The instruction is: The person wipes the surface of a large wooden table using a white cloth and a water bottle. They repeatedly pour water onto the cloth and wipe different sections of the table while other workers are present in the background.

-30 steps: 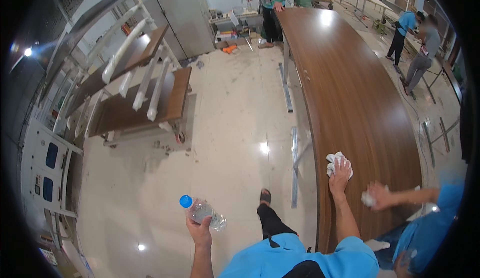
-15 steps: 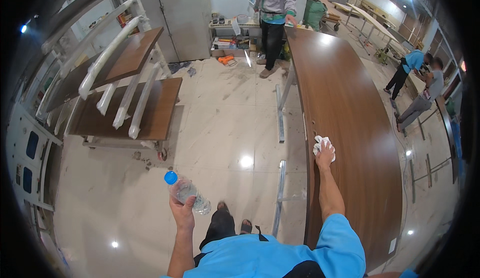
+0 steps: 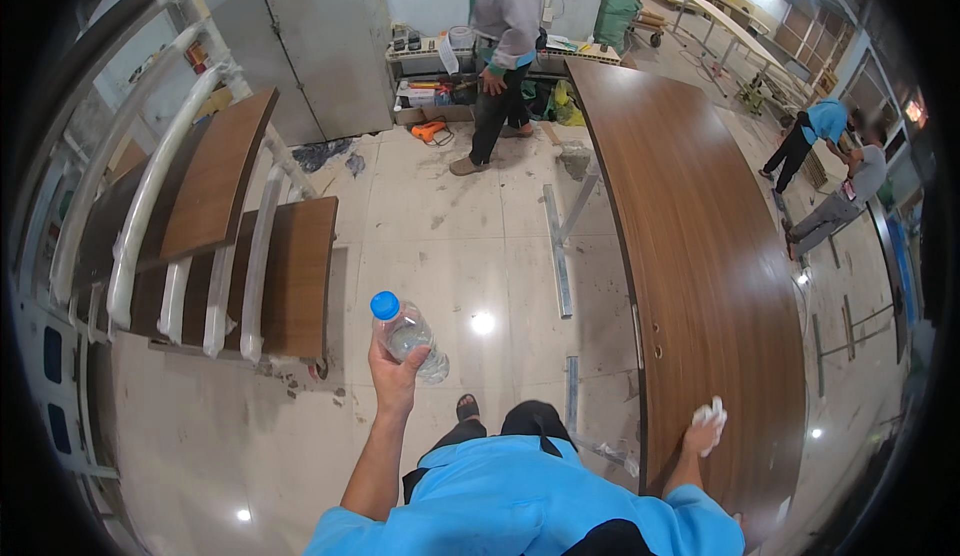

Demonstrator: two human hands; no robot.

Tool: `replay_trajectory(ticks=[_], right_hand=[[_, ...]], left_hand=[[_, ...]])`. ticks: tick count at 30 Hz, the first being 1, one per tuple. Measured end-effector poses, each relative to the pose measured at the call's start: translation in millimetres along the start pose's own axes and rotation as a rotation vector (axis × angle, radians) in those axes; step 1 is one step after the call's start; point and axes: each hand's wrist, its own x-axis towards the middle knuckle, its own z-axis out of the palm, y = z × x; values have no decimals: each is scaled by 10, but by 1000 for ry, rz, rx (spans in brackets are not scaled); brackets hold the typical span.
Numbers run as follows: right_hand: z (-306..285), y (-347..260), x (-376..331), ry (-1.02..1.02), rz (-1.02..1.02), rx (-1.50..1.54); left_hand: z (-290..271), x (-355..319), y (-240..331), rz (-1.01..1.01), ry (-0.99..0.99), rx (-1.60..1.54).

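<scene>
A clear plastic bottle [image 3: 410, 336] with a blue cap, partly filled with clear liquid, is gripped by my left hand [image 3: 396, 371], out over the floor in front of me. On my right, a long brown wood-grain door panel [image 3: 690, 246] lies flat on a metal stand. Against its near part my right hand [image 3: 697, 440] presses a crumpled white cloth [image 3: 711, 418]. Two small holes [image 3: 657, 341] show along the panel's left side, farther off than the cloth.
A rack [image 3: 265, 256] at left carries brown panels and plastic-wrapped bars. Ahead, a person in a grey and green jacket [image 3: 505, 16] stands by a cluttered shelf [image 3: 430, 86]. An orange tool [image 3: 430, 132] lies on the floor. Two people [image 3: 825, 146] work at far right.
My right hand and the cloth have moved nearer to me along the panel. The person ahead has stepped left and turned. My left hand still holds the bottle.
</scene>
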Motion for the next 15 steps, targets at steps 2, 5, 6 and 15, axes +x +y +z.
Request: replay_trajectory(ticks=[2, 5, 6, 15], right_hand=[[-325, 22, -269, -176, 230, -55], [-597, -255, -334, -294, 529, -85], [-594, -430, -217, -267, 601, -38], [704, -3701, 2816, 146, -295, 105]], left_hand=[[80, 370, -48, -41, -18, 6], [300, 894, -216, 42, 17, -46], [384, 1057, -273, 21, 20, -41], [1618, 2791, -512, -24, -56, 145]])
